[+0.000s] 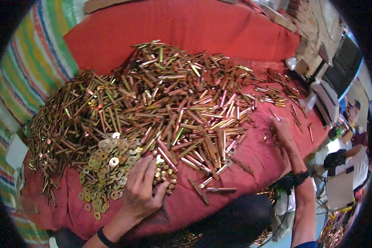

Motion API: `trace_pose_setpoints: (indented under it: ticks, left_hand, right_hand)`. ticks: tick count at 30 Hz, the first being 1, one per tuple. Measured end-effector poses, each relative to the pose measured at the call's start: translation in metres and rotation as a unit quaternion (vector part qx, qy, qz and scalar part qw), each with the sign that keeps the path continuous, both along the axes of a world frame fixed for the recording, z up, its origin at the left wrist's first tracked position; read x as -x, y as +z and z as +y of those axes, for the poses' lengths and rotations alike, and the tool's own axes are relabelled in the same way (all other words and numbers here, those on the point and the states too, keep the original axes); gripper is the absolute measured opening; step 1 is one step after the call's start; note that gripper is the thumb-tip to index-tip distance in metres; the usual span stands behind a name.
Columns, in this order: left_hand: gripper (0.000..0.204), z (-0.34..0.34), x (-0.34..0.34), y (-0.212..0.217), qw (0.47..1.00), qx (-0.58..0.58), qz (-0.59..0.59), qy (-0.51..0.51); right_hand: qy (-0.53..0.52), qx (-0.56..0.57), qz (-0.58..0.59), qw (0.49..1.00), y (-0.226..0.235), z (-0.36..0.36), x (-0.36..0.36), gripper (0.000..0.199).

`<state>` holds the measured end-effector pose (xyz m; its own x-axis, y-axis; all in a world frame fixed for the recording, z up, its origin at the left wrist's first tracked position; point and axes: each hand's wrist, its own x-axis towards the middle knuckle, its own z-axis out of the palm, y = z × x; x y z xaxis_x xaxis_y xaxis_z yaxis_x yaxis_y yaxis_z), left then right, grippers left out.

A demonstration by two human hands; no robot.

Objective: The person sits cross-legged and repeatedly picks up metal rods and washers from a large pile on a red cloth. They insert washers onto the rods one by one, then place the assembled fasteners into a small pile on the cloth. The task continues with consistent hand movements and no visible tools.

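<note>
My left hand (141, 189) rests with its fingers stretched forward and thumb apart, at the edge of a small heap of brassy nuts (160, 175). Left of it lies a pile of flat yellowish washers (107, 159). My right hand (282, 131), slightly blurred, is curled over the red cloth on the right. A short shiny end of a slim metal tube (276, 117) shows at its fingertips. Two small nuts (265, 138) lie beside that hand. Behind both hands spreads a large heap of slim copper- and gold-coloured metal tubes (153, 99).
Red padded cloth (252, 159) lies under everything, with a few loose tubes (221, 189) near its front edge. A striped woven sheet (33, 62) hangs at the left. Boxes and a dark panel (344, 66) stand at the right. Another person's arm (353, 151) shows at the far right.
</note>
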<state>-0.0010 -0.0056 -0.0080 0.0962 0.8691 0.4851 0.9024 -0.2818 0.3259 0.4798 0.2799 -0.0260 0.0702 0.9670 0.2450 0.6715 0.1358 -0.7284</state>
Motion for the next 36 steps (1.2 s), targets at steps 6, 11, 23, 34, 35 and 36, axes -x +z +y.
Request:
trace_pose_setpoints:
  ticks: [6, 11, 23, 34, 35, 36]
  left_hand:
    - [0.080, 0.000, 0.000, 0.000, 0.999, -0.012, -0.042, 0.001]
    - [0.095, -0.003, 0.003, 0.000, 0.997, -0.032, -0.073, 0.004]
    - [0.101, -0.003, 0.012, -0.009, 0.991, -0.029, -0.117, 0.052]
    - [0.089, -0.001, 0.009, -0.007, 0.996, -0.019, -0.074, 0.035]
    - [0.089, -0.001, 0.008, -0.006, 0.997, -0.013, -0.061, 0.044]
    - [0.089, -0.002, 0.007, -0.004, 0.997, -0.003, -0.066, 0.043]
  right_hand:
    - [0.049, 0.198, 0.335, 0.920, 0.067, -0.025, 0.049, 0.032]
    - [0.205, 0.228, 0.262, 0.915, 0.107, -0.077, 0.179, 0.031]
    - [0.456, 0.186, -0.037, 0.869, 0.079, -0.144, 0.355, 0.047]
    - [0.322, 0.012, 0.131, 0.937, 0.145, -0.087, 0.236, 0.046]
    - [0.323, -0.033, 0.172, 0.930, 0.142, -0.079, 0.204, 0.044]
    - [0.232, -0.064, 0.126, 0.962, 0.137, -0.073, 0.167, 0.043]
